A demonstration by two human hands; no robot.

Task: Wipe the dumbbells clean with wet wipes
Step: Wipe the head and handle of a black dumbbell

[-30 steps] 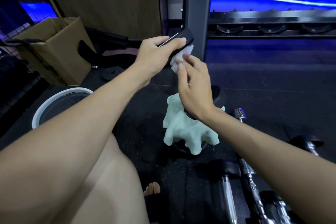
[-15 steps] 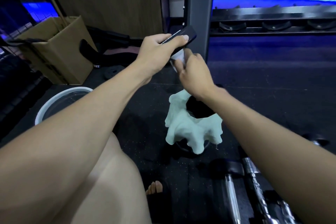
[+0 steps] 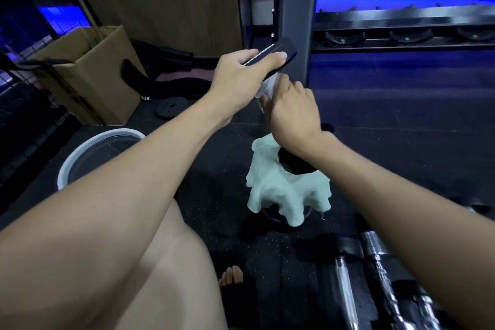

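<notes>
1. One rack [image 3: 401,21] is seen at the back right, with one upright post [image 3: 294,8] just behind the hands.
2. One cardboard box [image 3: 88,75] stands at the left; one white-rimmed basin [image 3: 80,153] lies near it, partly hidden by the left forearm.
3. One pale green cloth [image 3: 281,190] is draped over a dark round object on the floor mat [image 3: 401,128], below the right wrist; the object cannot be identified.
4. Dumbbells [image 3: 345,276]: at least two chrome handles with dark heads are counted at the lower right, lying side by side on the mat, well apart from both hands and partly hidden by the right forearm.
5. Left hand [image 3: 241,78]: fingers are curled round one dark wipe pack [image 3: 278,51], thumb laid along its upper face; the pack is held tilted, far end raised, in front of the post.
6. Right hand [image 3: 292,107]: held just below the pack with its back to the camera; fingertips are closed together on one white wipe [image 3: 267,86] hanging from the underside of the pack. The exact finger spread cannot be told, as the fingers are hidden behind the hand.
7. The wipe is touched by the right fingertips and lies between the two hands, its upper end at the pack.
8. One bare foot [image 3: 231,274] is seen at the bottom centre, on the mat.
</notes>
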